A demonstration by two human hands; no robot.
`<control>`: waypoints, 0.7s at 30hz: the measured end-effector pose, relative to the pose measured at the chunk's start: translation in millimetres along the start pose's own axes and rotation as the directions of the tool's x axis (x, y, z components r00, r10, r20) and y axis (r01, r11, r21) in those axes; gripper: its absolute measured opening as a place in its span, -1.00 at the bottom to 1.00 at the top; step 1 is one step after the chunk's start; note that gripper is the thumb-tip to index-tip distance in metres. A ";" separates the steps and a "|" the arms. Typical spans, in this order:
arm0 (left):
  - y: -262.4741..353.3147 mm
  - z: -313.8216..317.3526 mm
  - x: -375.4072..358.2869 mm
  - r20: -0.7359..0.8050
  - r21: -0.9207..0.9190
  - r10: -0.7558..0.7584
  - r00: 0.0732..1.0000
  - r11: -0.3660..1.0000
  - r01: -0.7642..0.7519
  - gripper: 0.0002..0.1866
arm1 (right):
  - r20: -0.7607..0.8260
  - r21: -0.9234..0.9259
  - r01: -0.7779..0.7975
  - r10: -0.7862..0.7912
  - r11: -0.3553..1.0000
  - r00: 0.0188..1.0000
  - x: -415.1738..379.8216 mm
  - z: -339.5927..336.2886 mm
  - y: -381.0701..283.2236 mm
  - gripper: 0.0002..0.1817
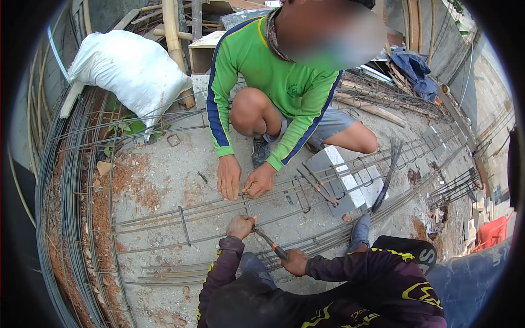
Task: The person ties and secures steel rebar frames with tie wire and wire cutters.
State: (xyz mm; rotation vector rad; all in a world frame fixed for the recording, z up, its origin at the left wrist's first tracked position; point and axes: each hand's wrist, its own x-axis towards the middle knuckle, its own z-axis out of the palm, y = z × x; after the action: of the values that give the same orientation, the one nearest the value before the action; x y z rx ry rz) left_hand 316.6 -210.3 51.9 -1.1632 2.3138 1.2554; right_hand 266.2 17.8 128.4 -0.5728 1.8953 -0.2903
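My right hand (295,262) is closed around the handle of a pair of pincers (268,239), whose jaws reach up beside my left hand. My left hand (240,226) has its fingers pinched together at a lower bar of the long rebar cage (208,208), close to a stirrup (248,205). What lies between those fingertips is too small to make out. Across the cage, a co-worker in a green shirt (290,87) squats with both hands (244,179) at the upper bars, just above my left hand.
A second pair of pincers (320,185) lies by grey blocks (342,175), with a bundle of tie wire (389,175) nearby. Long rebar (71,218) curves along the left side. A white sack (128,71) stands at the back left; a red plastic item (492,232) is at right.
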 end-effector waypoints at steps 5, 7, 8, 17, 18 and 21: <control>5.0 1.5 -0.8 -0.036 0.050 0.015 0.999 0.999 -0.014 -0.43 | -0.097 -0.084 0.093 -0.101 0.992 0.990 5.5 6.3 10.3 -0.50; 1.1 4.6 -0.3 -0.038 0.065 0.028 0.999 0.998 -0.026 -0.43 | -0.155 -0.126 0.177 -0.196 0.976 0.968 9.0 12.9 16.4 -0.52; 0.9 4.3 0.3 -0.023 0.054 0.014 1.000 0.998 -0.012 -0.43 | -0.117 -0.079 0.147 -0.156 0.986 0.981 10.9 12.7 18.4 -0.53; 5.3 5.4 -4.5 -0.080 0.064 -0.035 0.996 0.997 0.041 -0.47 | 0.413 0.626 -0.189 -0.116 0.757 0.903 -10.9 -25.1 -7.4 -0.74; 5.6 0.9 -4.2 -0.027 0.051 -0.038 0.999 0.998 0.039 -0.49 | 0.458 0.693 -0.247 -0.150 0.677 0.876 -7.9 -25.5 -4.4 -0.75; 4.4 -2.0 -4.7 0.023 -0.014 -0.021 1.000 1.000 0.021 -0.50 | 0.470 0.629 -0.254 -0.099 0.734 0.877 -5.9 -34.2 -1.7 -0.64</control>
State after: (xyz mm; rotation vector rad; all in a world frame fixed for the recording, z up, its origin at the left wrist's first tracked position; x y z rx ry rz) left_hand 316.6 -208.1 58.2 -1.1687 2.2744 1.2731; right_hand 236.9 17.2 147.2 -0.0357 1.1940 -0.6851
